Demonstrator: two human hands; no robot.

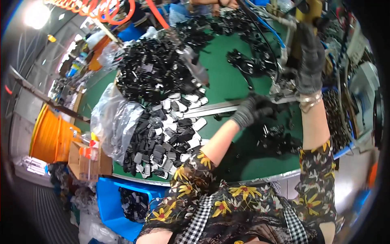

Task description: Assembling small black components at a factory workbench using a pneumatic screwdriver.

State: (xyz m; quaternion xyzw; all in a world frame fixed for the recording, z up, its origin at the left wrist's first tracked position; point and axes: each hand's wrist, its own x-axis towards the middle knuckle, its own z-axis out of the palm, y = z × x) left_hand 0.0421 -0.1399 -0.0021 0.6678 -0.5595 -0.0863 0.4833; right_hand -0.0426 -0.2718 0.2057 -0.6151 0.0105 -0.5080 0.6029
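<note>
Head view: my left hand [250, 110], grey glove, middle of frame, fingers curled around small black part [264, 110] low on green table [227, 81]. My right hand [310, 61], upper right, fingers wrapped on yellow press handle [306, 12]. Best I think: seat part straight, keep left fingers away from press. Clear plastic bag [113, 118] middle left beside black-white parts pile [166, 138]. Brown cardboard box [83, 162] lower left. Blue bin [118, 207] below.

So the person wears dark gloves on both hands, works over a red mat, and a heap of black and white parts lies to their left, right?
Not quite: the mat is green, not red, as the head view shows. The rest holds: the left hand and right hand both wear dark gloves, and the heap of black and white parts lies to the person's left.
</note>
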